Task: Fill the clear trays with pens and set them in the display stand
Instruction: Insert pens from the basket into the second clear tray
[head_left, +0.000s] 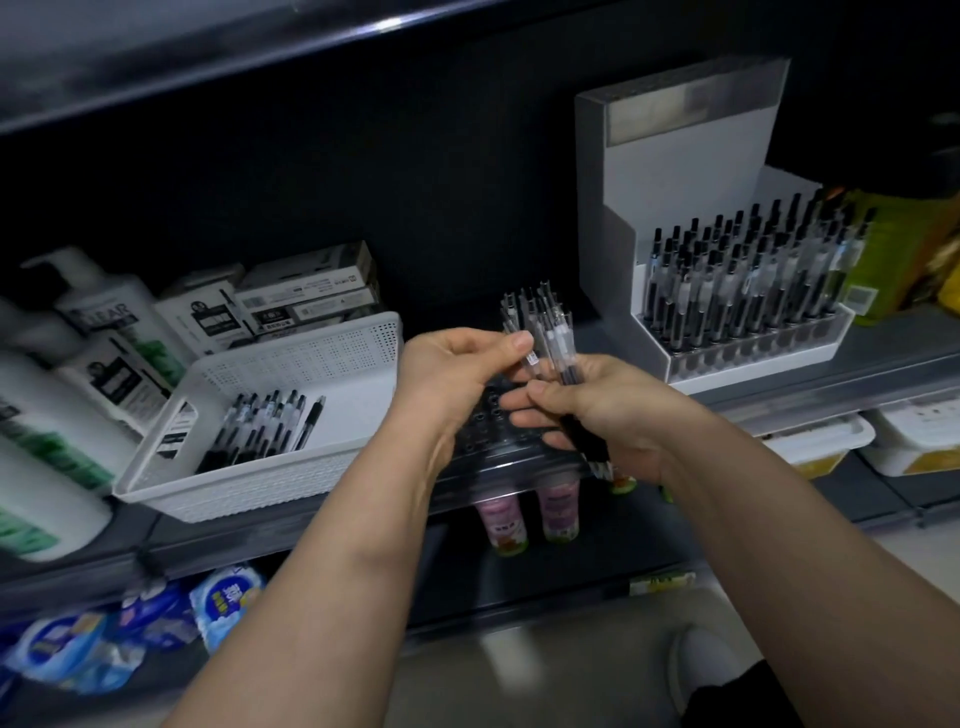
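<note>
- Currently mid-fill. The right hand (613, 410) has its fingers (519, 401) clamped round a bundle of pens (550, 332), tips down, held just above the clear tray (485, 415).
- The left hand (452, 374) pinches a single pen (529, 358) at the edge of that bundle, thumb against forefinger. My reading is that it is being drawn out for placing.
- The clear tray sits at the front edge of the shelf (831, 374), under both hands. The holes I can see in it look empty. The rest is covered by the hands, so the count is unknown.
- Done: one filled tray (753, 358) stands in the lower step of the white display stand (675, 171), to the right on the same shelf.
- The upper step of the stand shows no tray.
- Left to do: seat the held pens, probably add some of the loose pens (265, 426) lying in the white basket (311, 358) to the left, then lift this tray into the stand.
- Estimate: about half done, judging by one tray of an apparent two.
</note>
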